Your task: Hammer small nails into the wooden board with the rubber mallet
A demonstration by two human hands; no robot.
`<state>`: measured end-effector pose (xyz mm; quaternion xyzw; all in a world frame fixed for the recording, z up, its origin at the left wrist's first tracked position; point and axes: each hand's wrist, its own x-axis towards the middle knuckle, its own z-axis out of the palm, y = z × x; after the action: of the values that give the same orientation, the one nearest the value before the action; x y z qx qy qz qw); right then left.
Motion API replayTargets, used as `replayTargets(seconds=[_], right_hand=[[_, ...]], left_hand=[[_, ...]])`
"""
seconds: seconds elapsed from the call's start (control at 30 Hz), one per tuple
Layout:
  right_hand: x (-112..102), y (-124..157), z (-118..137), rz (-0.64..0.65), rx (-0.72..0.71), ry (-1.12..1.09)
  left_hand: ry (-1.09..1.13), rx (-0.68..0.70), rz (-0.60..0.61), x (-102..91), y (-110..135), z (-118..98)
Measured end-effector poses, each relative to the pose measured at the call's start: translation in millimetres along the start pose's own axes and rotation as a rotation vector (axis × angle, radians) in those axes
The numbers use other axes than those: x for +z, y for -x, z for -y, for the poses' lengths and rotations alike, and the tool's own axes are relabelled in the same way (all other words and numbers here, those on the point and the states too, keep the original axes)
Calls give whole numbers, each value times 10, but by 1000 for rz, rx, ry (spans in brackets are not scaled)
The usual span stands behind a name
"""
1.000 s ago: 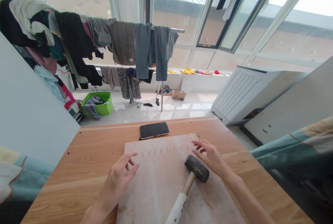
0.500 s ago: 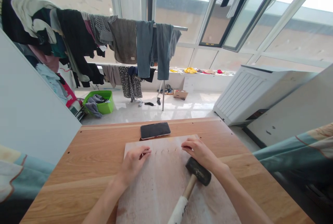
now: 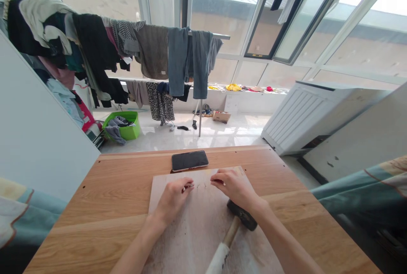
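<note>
Slim nails (image 3: 205, 184) show at the far part of the board (image 3: 197, 223), between left hand (image 3: 174, 195) and right hand (image 3: 234, 188). Hands stand apart, fingers curled; whether either pinches a nail cannot be told. Nails appear light, stiff, probably slippery; fingertip hold on the shaft advised.

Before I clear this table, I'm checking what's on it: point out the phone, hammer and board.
Phone (image 3: 190, 160): head view, middle of its dark screen.
Hammer (image 3: 232, 231): head view, wooden part of its handle.
Board (image 3: 197, 225): head view, bare upper surface.
</note>
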<state>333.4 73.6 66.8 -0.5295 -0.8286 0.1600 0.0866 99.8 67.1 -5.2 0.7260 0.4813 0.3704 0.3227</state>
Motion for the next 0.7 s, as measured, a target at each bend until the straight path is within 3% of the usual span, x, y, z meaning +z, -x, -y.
replayTargets(seconds=[0.2,0.33,0.5,0.6,0.7], right_hand=[[105,-89,156,48,-16,-67],[145,-106,168,5,-26,-151],[28,46,283,-31,-82,-332],[-75,241,273,-39,-68,-387],[-86,551,39,-99,17,-386]], left_hand=[[54,0,25,185,-93,-100],[98,-11,-18,167,-102,-163],[6,170,-53,-204,175,-193],[-152,224,-25,-518,514,-109],[-292,220,-69,-778,959,95]])
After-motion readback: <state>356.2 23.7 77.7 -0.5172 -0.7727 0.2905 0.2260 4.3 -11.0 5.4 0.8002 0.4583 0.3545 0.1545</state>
